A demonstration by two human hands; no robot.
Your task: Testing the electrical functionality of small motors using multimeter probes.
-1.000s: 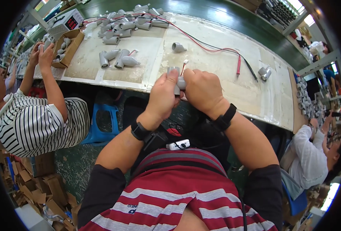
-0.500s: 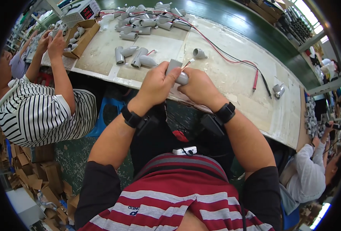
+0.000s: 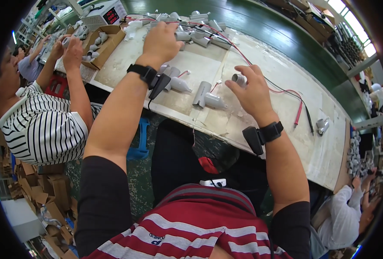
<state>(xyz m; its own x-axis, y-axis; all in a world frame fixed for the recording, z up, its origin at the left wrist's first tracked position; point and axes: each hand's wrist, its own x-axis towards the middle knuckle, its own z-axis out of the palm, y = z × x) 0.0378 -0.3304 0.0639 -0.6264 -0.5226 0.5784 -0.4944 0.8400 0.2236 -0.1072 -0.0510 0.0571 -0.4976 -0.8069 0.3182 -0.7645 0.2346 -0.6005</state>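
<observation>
My left hand [image 3: 160,42] reaches over the near left side of a pile of grey plastic tubes [image 3: 201,40], thumb and fingers apart. My right hand [image 3: 255,93] is open around a short grey threaded piece [image 3: 239,79], its thumb and forefinger on either side. I cannot tell whether they touch it. Between my hands a grey tube [image 3: 201,94] lies beside a rounded grey shell [image 3: 215,101], with a thin wire and small white connector [image 3: 218,82] beyond. Another rounded grey shell [image 3: 179,84] lies left of them, partly behind my left wrist.
Red and black test leads [image 3: 298,114] cross the worktable [image 3: 282,142]. A small metallic part [image 3: 323,125] lies far right. A white power supply [image 3: 103,16] and a cardboard box of grey parts [image 3: 109,45] stand at left. A striped-shirted co-worker [image 3: 53,129] sits there; another [image 3: 340,216] sits at right.
My hands have parted. The grey tube and shell they held now lie on the table. My left hand moved up to the pile, my right to the threaded piece.
</observation>
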